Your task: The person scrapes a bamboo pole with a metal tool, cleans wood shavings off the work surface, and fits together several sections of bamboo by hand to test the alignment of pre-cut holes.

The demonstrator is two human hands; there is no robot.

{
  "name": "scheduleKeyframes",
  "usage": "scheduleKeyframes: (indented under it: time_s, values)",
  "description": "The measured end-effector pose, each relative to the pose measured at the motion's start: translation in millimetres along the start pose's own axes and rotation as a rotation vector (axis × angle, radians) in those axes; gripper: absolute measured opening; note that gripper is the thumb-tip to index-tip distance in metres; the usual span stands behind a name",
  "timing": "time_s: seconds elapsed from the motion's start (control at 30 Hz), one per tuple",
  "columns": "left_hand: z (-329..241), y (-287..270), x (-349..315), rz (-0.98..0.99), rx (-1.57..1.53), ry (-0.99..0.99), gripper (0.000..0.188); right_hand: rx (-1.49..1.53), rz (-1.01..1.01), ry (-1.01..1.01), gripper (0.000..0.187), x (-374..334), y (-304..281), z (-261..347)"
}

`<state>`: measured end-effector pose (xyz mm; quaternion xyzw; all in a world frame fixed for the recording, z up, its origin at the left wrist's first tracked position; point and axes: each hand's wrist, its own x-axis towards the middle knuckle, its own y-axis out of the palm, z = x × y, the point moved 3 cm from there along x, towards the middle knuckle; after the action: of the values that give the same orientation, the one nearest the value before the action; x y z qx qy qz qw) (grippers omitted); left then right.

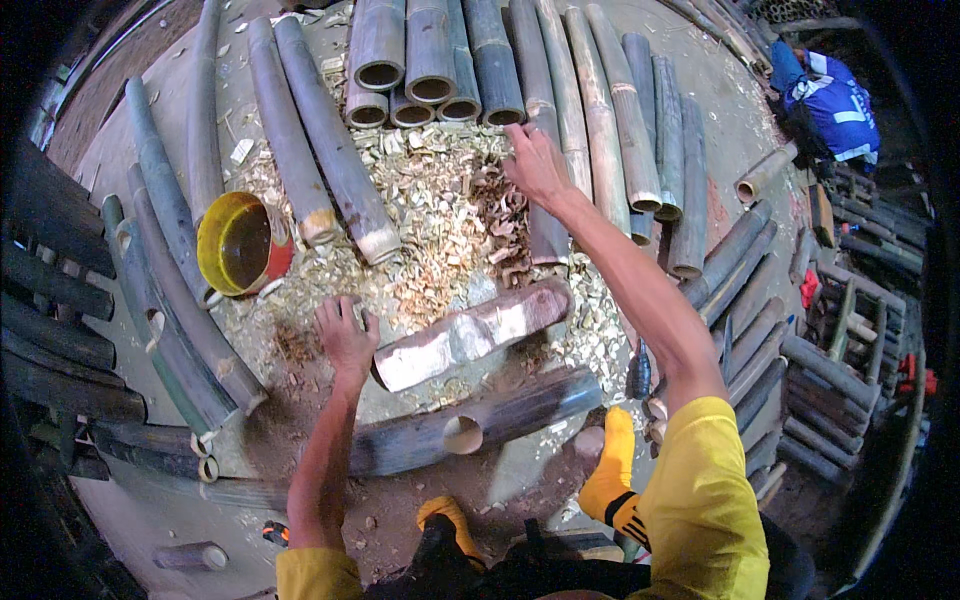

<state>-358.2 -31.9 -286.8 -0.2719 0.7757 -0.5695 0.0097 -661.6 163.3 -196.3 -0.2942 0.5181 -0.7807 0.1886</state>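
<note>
My right hand (540, 167) reaches far forward, its fingers curled at the cut rim of a dark bamboo pole (493, 65) in the stacked bundle. My left hand (345, 335) holds nothing; its fingers are apart above the wood chips, beside the left end of a wooden block (473, 335). That block has a pale, chopped upper face and lies at a slant. Closer to me, a thick dark bamboo pole (400, 442) with a round hole in its side lies crosswise.
Pale wood chips (420, 190) spread between the poles. A yellow and red bucket (236, 245) stands at left, near long bamboo poles (325, 140). My feet in yellow socks (612, 455) are near the front. Bamboo frames (850, 350) and a person in blue (832, 105) are at right.
</note>
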Motion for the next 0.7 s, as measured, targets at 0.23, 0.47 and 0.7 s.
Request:
scheduleKeyframes:
  time_s: [0.23, 0.47, 0.7]
  values:
    - [-5.2, 1.9, 10.1, 0.119, 0.062, 0.0, 0.029, -0.268, -0.011, 0.032, 0.037, 57.0, 27.9, -39.2]
    - [1.2, 0.8, 8.6, 0.212, 0.064, -0.073, 0.033, -0.113, -0.127, 0.141, 0.038, 63.7, 27.6, -12.9]
    - [-1.7, 7.3, 7.4, 0.226, 0.112, -0.057, 0.034, 0.413, 0.012, 0.211, 0.026, 27.9, 65.2, 35.7]
